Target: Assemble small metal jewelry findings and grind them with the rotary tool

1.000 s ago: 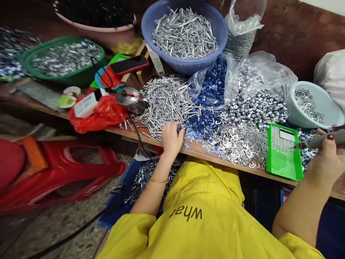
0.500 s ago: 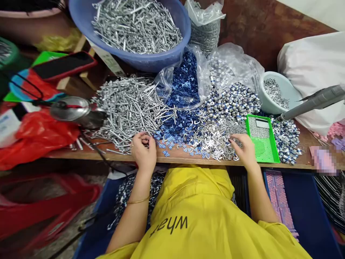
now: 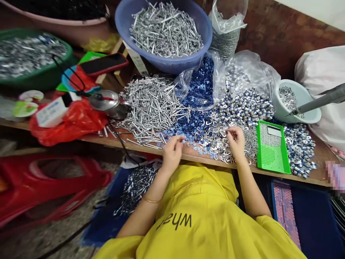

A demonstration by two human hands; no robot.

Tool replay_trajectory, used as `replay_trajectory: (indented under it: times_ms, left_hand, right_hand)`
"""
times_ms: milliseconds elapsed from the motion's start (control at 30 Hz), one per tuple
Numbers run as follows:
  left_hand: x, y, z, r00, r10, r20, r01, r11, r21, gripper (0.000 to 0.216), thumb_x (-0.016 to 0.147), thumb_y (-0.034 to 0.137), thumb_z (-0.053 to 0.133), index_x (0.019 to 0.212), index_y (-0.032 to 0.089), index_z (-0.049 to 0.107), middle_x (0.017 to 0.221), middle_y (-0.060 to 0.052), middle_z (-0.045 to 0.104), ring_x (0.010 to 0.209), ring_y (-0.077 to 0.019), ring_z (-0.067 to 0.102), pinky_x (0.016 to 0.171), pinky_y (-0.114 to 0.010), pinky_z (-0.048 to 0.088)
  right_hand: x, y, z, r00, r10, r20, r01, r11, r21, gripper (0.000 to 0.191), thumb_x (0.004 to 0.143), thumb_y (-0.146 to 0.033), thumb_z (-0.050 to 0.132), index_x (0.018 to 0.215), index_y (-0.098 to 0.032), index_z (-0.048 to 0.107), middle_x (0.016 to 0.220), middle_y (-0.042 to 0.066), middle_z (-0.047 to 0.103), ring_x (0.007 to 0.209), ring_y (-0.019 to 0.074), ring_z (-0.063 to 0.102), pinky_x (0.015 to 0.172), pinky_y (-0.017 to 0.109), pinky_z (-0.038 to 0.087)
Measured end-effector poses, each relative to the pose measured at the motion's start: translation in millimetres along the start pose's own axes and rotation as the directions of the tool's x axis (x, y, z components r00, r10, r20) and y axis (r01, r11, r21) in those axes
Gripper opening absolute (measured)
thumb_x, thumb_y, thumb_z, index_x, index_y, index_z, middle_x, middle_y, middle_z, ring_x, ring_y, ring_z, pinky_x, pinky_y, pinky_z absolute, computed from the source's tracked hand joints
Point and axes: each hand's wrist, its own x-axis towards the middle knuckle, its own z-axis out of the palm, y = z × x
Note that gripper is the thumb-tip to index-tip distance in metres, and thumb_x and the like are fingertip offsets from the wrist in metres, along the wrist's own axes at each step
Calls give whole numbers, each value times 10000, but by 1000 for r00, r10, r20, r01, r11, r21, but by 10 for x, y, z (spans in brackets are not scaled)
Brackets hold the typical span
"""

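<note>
My left hand (image 3: 172, 153) is over the front edge of the table, its fingers bent together in a pinch near small blue three-armed pieces (image 3: 198, 148). Whatever those fingertips hold is too small to make out. Above a heap of curved silver clips (image 3: 219, 145), my right hand (image 3: 237, 144) has thumb and fingers closed together. A tiny silver bit shows by its fingertips, but I cannot tell what it is. Left of the blue pieces lies a pile of silver metal pins (image 3: 151, 109). Silver-and-blue ringed cylinders (image 3: 242, 106) are heaped behind the clips.
A green tray (image 3: 272, 166) of tiny metal bits stands on the right, with a pale bowl (image 3: 314, 111) behind. A grey rod (image 3: 320, 99) juts in above it. At the back sits a blue basin (image 3: 122, 21) of pins. A lidded metal pot (image 3: 106, 102) stands left.
The view has swung left, so the table contents sit further right. My left hand has moved right from the pins to the blue pieces. My right hand stays over the clips, fingers drawn closer together.
</note>
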Motion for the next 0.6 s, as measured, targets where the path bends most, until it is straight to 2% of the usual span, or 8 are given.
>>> replay_trajectory:
  times_ms: [67, 100, 167, 233, 300, 400, 600]
  left_hand:
    - [-31, 195, 160, 988, 28, 153, -25, 999, -20, 222, 992, 273, 450, 989, 195, 658, 887, -43, 633, 864, -181, 598, 786, -306, 473]
    - [-40, 283, 233, 980, 28, 198, -23, 999, -29, 228, 998, 270, 442, 992, 193, 656, 884, -44, 620, 858, -180, 592, 774, -303, 468]
    - [-48, 432, 348, 963, 42, 265, -32, 999, -44, 249, 1012, 263, 415, 973, 189, 649, 872, -44, 602, 856, -181, 579, 767, -302, 453]
    - [-58, 538, 426, 948, 76, 309, -61, 997, -56, 259, 1018, 254, 402, 944, 188, 642, 866, -46, 600, 865, -186, 567, 772, -305, 439]
    - [-74, 598, 487, 937, 103, 333, -86, 994, -68, 256, 1017, 248, 405, 925, 188, 637, 861, -47, 602, 866, -192, 557, 773, -308, 428]
    - [-105, 621, 565, 936, 90, 341, -65, 994, -85, 263, 1018, 260, 404, 908, 188, 632, 853, -45, 600, 857, -194, 554, 777, -309, 424]
    - [-126, 625, 585, 949, 39, 312, -7, 994, -106, 265, 1021, 292, 402, 931, 192, 630, 879, -51, 602, 885, -198, 562, 778, -305, 428]
  right_hand:
    - [0, -22, -48, 982, 136, -130, -107, 972, 211, 114, 926, -287, 553, 1018, -225, 581, 1142, 80, 595, 1007, 193, 583, 826, 351, 498]
    - [-11, -61, -85, 974, 182, -134, -138, 949, 285, 125, 929, -299, 555, 1032, -230, 571, 1126, 73, 602, 974, 181, 592, 814, 341, 505]
    - [-59, -185, -169, 979, 204, -14, -185, 916, 357, 137, 929, -319, 567, 1043, -242, 568, 1025, 45, 619, 852, 156, 599, 758, 317, 513]
    - [-133, -333, -238, 974, 147, 174, -199, 922, 332, 135, 926, -324, 584, 1038, -248, 589, 945, 23, 620, 773, 142, 591, 711, 299, 509]
    - [-204, -454, -264, 959, 73, 276, -146, 955, 256, 118, 926, -308, 592, 1024, -247, 616, 941, 22, 629, 798, 146, 603, 733, 303, 508]
    - [-263, -546, -234, 959, -16, 284, -36, 984, 176, 92, 941, -269, 569, 990, -242, 641, 956, 29, 652, 883, 165, 619, 800, 325, 506]
    - [-304, -627, -188, 966, -135, 222, 95, 979, 181, 132, 957, -222, 534, 988, -250, 660, 974, 41, 677, 948, 186, 638, 852, 362, 522]
